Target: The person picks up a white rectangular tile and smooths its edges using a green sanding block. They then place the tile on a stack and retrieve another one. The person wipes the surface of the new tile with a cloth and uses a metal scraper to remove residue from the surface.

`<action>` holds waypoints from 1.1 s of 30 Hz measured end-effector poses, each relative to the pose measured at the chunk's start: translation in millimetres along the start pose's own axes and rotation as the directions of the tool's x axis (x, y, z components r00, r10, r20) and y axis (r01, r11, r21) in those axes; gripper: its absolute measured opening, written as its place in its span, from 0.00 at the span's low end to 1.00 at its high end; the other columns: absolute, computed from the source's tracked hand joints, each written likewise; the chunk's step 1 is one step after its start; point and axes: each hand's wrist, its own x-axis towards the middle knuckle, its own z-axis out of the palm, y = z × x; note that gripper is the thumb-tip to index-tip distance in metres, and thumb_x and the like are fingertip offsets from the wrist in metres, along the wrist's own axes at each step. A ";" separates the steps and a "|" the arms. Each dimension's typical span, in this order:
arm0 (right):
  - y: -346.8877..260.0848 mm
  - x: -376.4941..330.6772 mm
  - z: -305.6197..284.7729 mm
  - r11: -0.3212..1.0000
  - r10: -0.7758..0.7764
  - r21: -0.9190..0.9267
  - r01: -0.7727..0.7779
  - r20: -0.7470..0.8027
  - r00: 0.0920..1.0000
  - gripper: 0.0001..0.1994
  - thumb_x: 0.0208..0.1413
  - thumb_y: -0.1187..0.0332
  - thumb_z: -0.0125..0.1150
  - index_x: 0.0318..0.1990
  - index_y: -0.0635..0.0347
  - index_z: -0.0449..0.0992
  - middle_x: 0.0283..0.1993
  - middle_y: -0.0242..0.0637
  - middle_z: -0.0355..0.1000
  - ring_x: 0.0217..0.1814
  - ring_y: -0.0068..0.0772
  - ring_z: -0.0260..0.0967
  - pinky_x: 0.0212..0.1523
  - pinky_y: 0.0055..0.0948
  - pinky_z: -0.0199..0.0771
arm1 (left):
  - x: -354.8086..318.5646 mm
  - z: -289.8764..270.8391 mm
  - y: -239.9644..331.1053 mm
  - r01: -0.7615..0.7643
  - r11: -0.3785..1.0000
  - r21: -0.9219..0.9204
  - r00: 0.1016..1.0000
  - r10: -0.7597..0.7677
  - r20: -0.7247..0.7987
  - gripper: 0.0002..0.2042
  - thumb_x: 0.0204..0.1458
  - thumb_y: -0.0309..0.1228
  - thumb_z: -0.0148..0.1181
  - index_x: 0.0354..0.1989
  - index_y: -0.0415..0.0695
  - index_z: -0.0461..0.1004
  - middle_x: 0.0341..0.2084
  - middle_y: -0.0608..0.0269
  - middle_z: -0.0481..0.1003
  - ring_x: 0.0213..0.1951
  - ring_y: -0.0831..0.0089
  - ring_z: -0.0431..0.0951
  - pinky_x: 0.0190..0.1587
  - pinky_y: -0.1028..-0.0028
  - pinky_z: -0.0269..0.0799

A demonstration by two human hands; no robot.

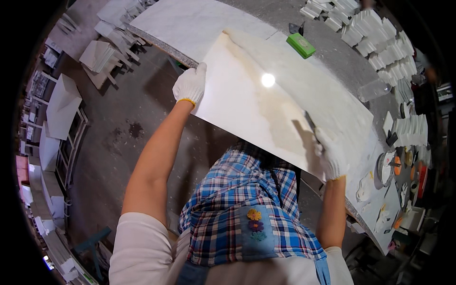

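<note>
A glossy white slab (237, 88) with a beige, uneven band along its far side lies tilted over the near edge of a pale worktable (332, 90). My left hand (190, 84), in a white knitted glove, grips the slab's left edge, with the fingers partly hidden under it. Near the right end of the slab is my gloved right hand (331, 154), closed around a thin, dark, blade-like tool (309, 119) that points away from me. Its handle is hidden in the glove. A bright round glare sits on the slab's surface.
A green box (300, 45) stands at the table's far side. A clear plastic bottle (374, 90) lies beyond the right edge. White tape-like rings (385, 168) and gloves (381, 218) lie at right. Stacked white pieces (365, 35) stand behind; slabs on racks (61, 109) line the left.
</note>
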 end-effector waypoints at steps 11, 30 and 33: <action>-16.1 24.7 95.5 0.967 0.025 -0.253 -0.029 -0.017 1.000 0.15 0.60 0.63 0.61 0.48 0.65 0.81 0.28 0.25 0.72 0.23 0.14 0.61 0.22 0.17 0.58 | 3.3 1.5 -5.9 0.001 1.000 -0.024 1.000 0.000 0.015 0.35 0.60 0.61 0.36 0.42 0.39 0.79 0.43 0.38 0.78 0.49 0.43 0.77 0.52 0.54 0.70; 6.8 17.5 103.2 0.535 -0.623 -0.745 0.398 -0.030 0.781 0.10 0.61 0.62 0.59 0.43 0.55 0.81 0.37 0.46 0.77 0.40 0.50 0.75 0.42 0.42 0.74 | 1.1 -2.7 -0.8 0.001 1.000 -0.017 1.000 -0.001 0.014 0.35 0.60 0.61 0.36 0.42 0.39 0.80 0.43 0.38 0.78 0.49 0.43 0.77 0.52 0.55 0.70; 1.8 15.3 106.3 0.426 -0.645 -0.811 0.401 0.039 0.764 0.10 0.61 0.62 0.60 0.45 0.52 0.81 0.36 0.45 0.77 0.38 0.48 0.75 0.40 0.40 0.74 | 1.7 -0.9 -3.4 0.014 1.000 0.003 1.000 -0.014 0.010 0.35 0.60 0.61 0.36 0.42 0.39 0.80 0.43 0.38 0.78 0.49 0.43 0.77 0.52 0.55 0.70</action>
